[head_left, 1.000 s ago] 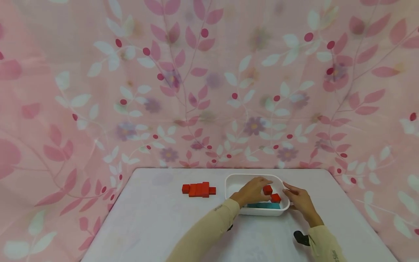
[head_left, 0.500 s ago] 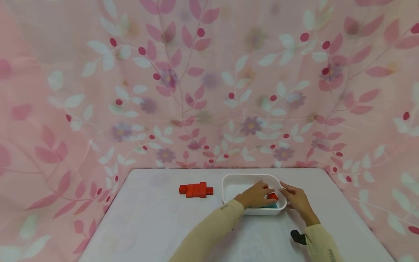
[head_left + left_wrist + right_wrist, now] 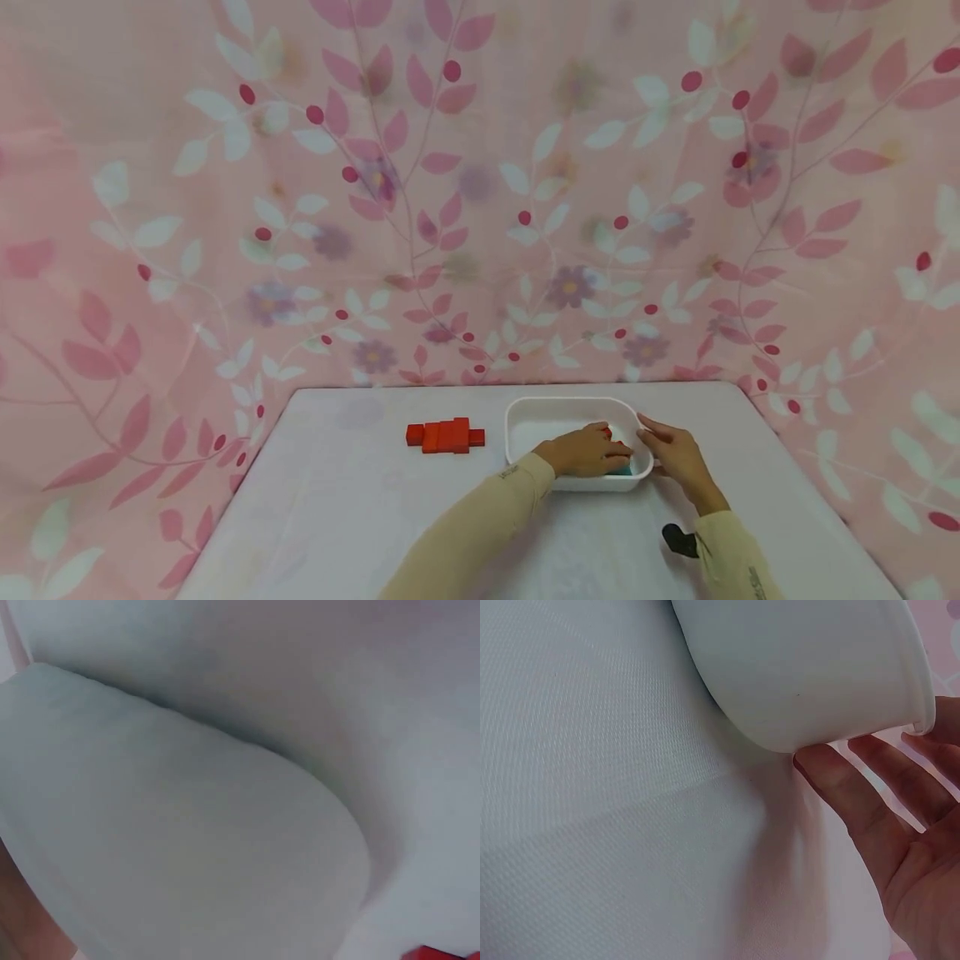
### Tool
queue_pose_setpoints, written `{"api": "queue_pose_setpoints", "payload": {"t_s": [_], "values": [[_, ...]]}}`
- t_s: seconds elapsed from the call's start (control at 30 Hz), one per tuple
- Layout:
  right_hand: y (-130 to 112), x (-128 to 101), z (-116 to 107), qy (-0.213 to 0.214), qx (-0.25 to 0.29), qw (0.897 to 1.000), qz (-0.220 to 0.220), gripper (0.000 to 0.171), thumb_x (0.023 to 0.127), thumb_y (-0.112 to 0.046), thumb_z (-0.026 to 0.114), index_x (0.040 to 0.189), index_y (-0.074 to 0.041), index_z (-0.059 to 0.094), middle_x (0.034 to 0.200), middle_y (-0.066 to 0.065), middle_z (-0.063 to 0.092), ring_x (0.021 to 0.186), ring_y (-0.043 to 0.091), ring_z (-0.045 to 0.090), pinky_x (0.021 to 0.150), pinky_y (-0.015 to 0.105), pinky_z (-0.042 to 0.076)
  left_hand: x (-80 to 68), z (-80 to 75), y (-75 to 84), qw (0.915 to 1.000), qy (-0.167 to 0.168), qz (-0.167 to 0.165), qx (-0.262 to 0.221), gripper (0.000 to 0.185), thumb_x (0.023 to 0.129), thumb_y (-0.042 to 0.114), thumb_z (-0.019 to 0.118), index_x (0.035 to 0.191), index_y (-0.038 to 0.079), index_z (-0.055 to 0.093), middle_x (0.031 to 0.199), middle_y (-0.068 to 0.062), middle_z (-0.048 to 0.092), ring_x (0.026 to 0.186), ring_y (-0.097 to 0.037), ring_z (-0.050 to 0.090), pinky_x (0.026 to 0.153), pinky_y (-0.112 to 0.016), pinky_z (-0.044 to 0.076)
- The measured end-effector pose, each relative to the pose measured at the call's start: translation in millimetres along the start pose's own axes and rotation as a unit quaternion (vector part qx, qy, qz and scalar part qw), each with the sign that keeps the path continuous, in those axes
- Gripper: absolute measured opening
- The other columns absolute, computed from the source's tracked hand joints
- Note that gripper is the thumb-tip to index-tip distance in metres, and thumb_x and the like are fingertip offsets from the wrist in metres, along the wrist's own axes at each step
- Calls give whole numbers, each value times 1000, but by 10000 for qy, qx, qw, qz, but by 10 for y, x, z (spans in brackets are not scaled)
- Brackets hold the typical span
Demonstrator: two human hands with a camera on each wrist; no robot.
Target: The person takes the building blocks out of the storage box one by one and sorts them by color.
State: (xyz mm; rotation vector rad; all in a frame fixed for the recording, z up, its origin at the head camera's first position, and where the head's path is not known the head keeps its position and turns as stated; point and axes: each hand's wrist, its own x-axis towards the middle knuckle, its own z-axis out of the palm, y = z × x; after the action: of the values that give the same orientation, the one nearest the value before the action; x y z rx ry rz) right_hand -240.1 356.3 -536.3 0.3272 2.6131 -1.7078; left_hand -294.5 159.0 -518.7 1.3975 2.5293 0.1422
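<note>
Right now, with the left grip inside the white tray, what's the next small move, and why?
Probably close the left grip gently on one red block before lifting: red blocks show only partly past its fingers, so no hold can be confirmed, and the right grip holds the end of the white tray.

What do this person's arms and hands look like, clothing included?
The left hand and right hand are bare, with no gloves. Both arms wear long, pale beige fabric sleeves, each with small dark lettering too small to read. A black, rounded piece juts out beside the right sleeve's cuff.
</note>
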Motion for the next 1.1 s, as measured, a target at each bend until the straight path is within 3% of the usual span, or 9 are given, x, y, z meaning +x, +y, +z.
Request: {"api": "queue_pose_setpoints", "payload": {"t_s": [0.1, 0.23, 0.47, 0.7, 0.8, 1.0, 1.1], "values": [[-14, 27, 15, -9, -61, 10000, -1, 55, 98, -35, 59, 146, -12, 44, 139, 28, 47, 91, 25, 61, 69, 37, 59, -98, -10, -100, 9990, 68, -184, -394, 44, 102, 53, 34, 142, 40, 49, 142, 16, 49, 142, -9, 25, 114, -27, 24], [8, 38, 1, -27, -123, 9999, 19, 55, 98, -35, 59, 146, -13, 43, 141, 27, 46, 92, 24, 60, 70, 37, 59, -271, -21, -205, 9994, 52, -104, -331, 44, 103, 52, 35, 141, 39, 51, 136, 13, 54, 137, -10, 31, 111, -25, 29], [44, 7, -63, -77, -168, 9998, -47, 58, 98, -38, 58, 147, -13, 41, 145, 27, 40, 100, 29, 59, 72, 37, 59, -549, -66, -311, 9999, 95, 76, -84, 44, 103, 49, 37, 142, 35, 52, 117, 10, 59, 115, -8, 42, 95, -19, 41], [41, -5, -82, -71, -265, 9996, 34, 60, 98, -41, 57, 148, -13, 40, 145, 27, 40, 97, 27, 59, 72, 36, 58, -782, -86, -390, 9997, 127, -213, 53, 41, 103, 46, 41, 140, 34, 54, 131, 4, 55, 118, -10, 47, 94, -23, 45], [33, -4, -74, -60, -279, 9996, 68, 60, 98, -41, 57, 148, -13, 40, 144, 28, 41, 95, 27, 59, 72, 36, 59, -841, -93, -403, 9989, 196, -354, 217, 37, 101, 42, 49, 136, 31, 58, 130, 4, 56, 119, -11, 48, 94, -24, 47], [4, -3, -39, -114, -232, 9996, 85, 59, 98, -39, 57, 148, -13, 39, 145, 29, 40, 96, 26, 59, 72, 36, 58, -893, -111, -416, 9959, 656, -554, 293, 30, 95, 25, 62, 125, 23, 65, 101, 4, 63, 92, -10, 52, 74, -17, 48], [-1, 1, -21, -128, -200, 9997, 94, 60, 98, -40, 57, 148, -13, 39, 145, 28, 40, 95, 26, 59, 72, 36, 59, -892, -94, -457, 9927, 984, -690, 60, 31, 93, 18, 64, 125, 23, 65, 99, 4, 61, 86, -8, 50, 72, -14, 48]]}}
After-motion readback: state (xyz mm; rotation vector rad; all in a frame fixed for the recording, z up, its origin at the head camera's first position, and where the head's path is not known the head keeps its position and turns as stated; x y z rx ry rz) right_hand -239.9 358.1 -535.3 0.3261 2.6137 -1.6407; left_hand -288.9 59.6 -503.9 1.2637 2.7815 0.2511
